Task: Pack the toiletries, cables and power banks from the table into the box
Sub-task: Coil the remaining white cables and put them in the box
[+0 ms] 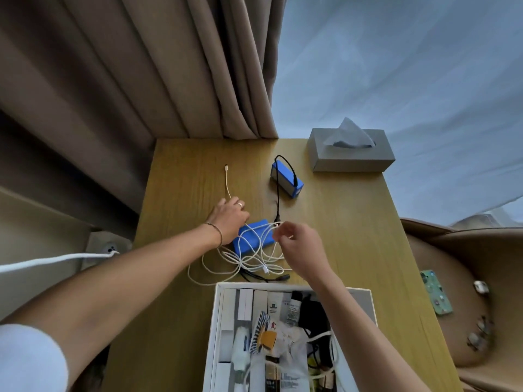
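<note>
On the wooden table [175, 301] a tangled white cable [246, 258] lies looped over a blue power bank [256, 241]. My left hand [227, 220] grips one strand of this cable beside the power bank's left end. My right hand [300, 244] pinches another part of the cable near a black cable [278, 202]. That black cable runs to a second blue power bank [286, 179] farther back. The open white box [218, 306] at the near edge holds toiletry tubes, sachets and coiled cables.
A grey tissue box [351, 159] stands at the table's back right corner. Brown curtains [141, 66] hang behind the table. To the right, a tan seat holds a phone in a green case [435, 292]. A wall socket [109, 247] with a white lead is at the left.
</note>
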Demonstrator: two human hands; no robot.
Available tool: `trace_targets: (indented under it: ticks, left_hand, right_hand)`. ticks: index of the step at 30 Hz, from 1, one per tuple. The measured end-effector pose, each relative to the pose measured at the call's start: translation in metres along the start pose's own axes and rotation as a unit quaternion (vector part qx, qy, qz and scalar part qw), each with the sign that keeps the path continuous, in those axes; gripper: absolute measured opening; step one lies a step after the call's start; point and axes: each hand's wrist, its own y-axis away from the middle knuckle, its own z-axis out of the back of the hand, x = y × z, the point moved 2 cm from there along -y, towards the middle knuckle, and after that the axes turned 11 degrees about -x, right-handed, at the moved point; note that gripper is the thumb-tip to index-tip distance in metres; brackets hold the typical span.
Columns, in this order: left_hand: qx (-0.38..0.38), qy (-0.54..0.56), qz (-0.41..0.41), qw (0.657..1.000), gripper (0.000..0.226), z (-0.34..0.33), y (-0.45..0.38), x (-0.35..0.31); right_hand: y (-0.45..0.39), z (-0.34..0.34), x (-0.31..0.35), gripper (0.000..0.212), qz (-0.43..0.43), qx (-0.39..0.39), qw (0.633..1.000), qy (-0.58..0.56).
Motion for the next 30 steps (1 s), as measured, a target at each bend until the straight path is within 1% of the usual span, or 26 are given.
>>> trace_targets:
  ticks: [2,3,5,7,10,12,14,17,20,21,24,26,28,30]
  left_hand:
    - [-0.013,0.019,-0.003,1.0,0.013,-0.002,0.001,0.004]
    - [-0.02,0.044,-0.001,0.999,0.013,-0.001,0.003,0.006]
    - [-0.021,0.117,0.016,0.993,0.016,0.006,0.008,0.008]
    - [-0.006,0.203,0.054,0.978,0.019,0.02,0.017,0.009]
    - [0.003,0.319,0.109,0.941,0.018,0.05,0.031,0.008]
    - [-0.015,0.382,0.142,0.913,0.018,0.075,0.04,0.006]
    - [-0.027,0.459,0.168,0.872,0.016,0.1,0.049,0.004]
    - [-0.045,0.576,0.201,0.791,0.016,0.134,0.062,0.002]
    - [-0.066,0.687,0.231,0.686,0.02,0.163,0.075,0.0]
    - [-0.071,0.725,0.232,0.645,0.024,0.172,0.079,-0.002]
    - [-0.075,0.838,0.215,0.497,0.029,0.198,0.091,-0.007]
    - [-0.078,0.885,0.21,0.408,0.03,0.215,0.095,-0.015]
    - [-0.091,0.905,0.214,0.355,0.031,0.223,0.092,-0.02]
    - [-0.111,0.921,0.208,0.311,0.031,0.235,0.092,-0.027]
  right_hand:
    - [0.003,0.002,0.0,0.026,0.0,0.005,1.0,-0.008]
    - [0.004,0.003,0.001,0.026,0.002,0.006,1.0,-0.013]
    - [0.006,0.006,0.002,0.025,0.005,0.004,1.0,-0.021]
    - [0.008,0.009,0.005,0.025,0.002,0.001,1.0,-0.026]
    - [0.011,0.012,0.013,0.027,0.004,0.001,0.999,-0.049]
    - [0.015,0.012,0.021,0.029,0.013,0.029,0.997,-0.075]
    - [0.02,0.01,0.029,0.028,0.017,0.071,0.994,-0.086]
    - [0.028,0.011,0.038,0.015,0.017,0.109,0.986,-0.128]
    - [0.036,0.018,0.044,0.024,0.017,0.122,0.97,-0.21]
    - [0.037,0.022,0.048,0.026,0.019,0.112,0.966,-0.234]
    - [0.041,0.034,0.065,0.028,0.042,0.074,0.955,-0.286]
    - [0.047,0.037,0.082,0.026,0.064,0.062,0.956,-0.279]
    - [0.053,0.037,0.1,0.027,0.098,0.079,0.954,-0.272]
    - [0.066,0.036,0.117,0.028,0.133,0.114,0.942,-0.287]
